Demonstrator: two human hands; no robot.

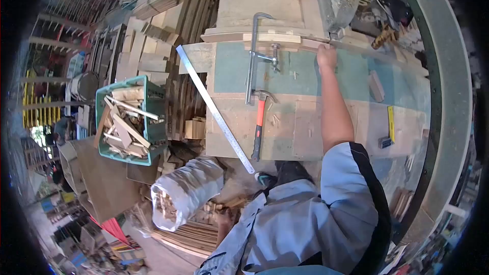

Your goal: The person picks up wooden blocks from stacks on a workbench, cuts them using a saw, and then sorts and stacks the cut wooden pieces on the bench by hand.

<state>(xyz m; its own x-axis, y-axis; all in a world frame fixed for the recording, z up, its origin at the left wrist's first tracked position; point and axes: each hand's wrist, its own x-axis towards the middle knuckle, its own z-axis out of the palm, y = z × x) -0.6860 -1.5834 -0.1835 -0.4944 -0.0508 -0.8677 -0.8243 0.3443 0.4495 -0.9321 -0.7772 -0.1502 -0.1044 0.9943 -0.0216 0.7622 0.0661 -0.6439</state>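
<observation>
My right hand [326,56] reaches across the workbench, its fingers closed on the end of a wooden strip [311,44] at the back edge. Left of it, a metal bar clamp [251,61] lies across the edge, over a paler wood strip [280,38]. A claw hammer [259,127] with an orange and black handle rests on the near half of the bench. My left hand [222,219] hangs low beside my body, near wood offcuts and a stack of slats [186,239]. Its fingers are too dark and small to make out.
A long metal ruler [214,107] slants past the bench's left edge. A yellow cutter [391,125] and a small wood block [376,86] lie right. Beyond the left side are a green crate [148,142] of scraps and a white sack [191,191]. A metal beam [448,71] borders the right.
</observation>
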